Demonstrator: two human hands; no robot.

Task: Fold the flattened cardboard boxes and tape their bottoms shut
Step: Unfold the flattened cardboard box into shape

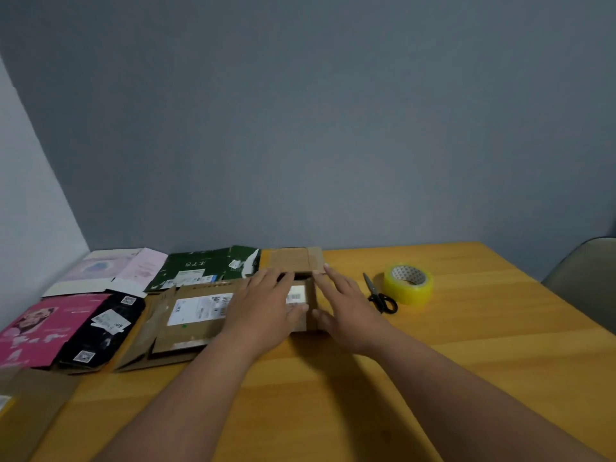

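Both hands down on a small brown cardboard box (301,303), lying near the middle of the wooden table (466,345) just in front of the wall: left hand (266,303) flat on top with fingers spread and nearly straight, grasping nothing; right hand (345,306) pressed along the right side, fingers extended, likewise released rather than clenched. Looks half raised, flaps not yet settled, so plenty of room for trouble: could spring back flat if pressure eases, could skew if one side gets pushed harder than the other, could slide away on the smooth tabletop. Tape roll (408,285) and scissors (380,296) parked to the right, near but apart from the right hand, within easy knocking range during any sideways sweep. Crowding on the left: a larger flattened brown box (186,315) touching or running under the left wrist, a black flattened box (103,328), a pink one (43,328), a green one (206,265) and a pale one (110,266) behind, another brown flat piece (296,258) just beyond the fingertips. Little free room leftward for turning the box over; likely snagging on the neighbouring stack.
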